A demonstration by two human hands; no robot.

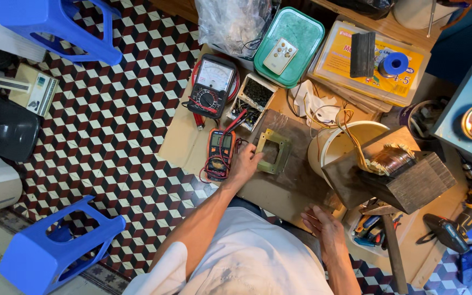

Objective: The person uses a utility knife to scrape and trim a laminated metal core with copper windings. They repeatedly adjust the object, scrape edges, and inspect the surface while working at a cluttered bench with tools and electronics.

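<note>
Square metal frame (273, 150), yellowish w/ open centre, lies flat on dark board (296, 169). Left hand (245, 163) touches its left edge, fingers loosely spread, not pinching. Right hand (323, 229) hovers palm-open nr board's lower right corner, holding nothing. Orange multimeter (219, 150) just left of left hand; transformer (397, 172) on white bucket (340, 145) to right.

Cardboard sheet (181, 136) on tiled floor (121, 109): analog multimeter (212, 87), digital multimeter (220, 155), metal frame (273, 151).

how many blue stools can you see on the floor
2: one stool at the top left, another stool at the bottom left, both tipped over. Others may be out of frame.
</note>
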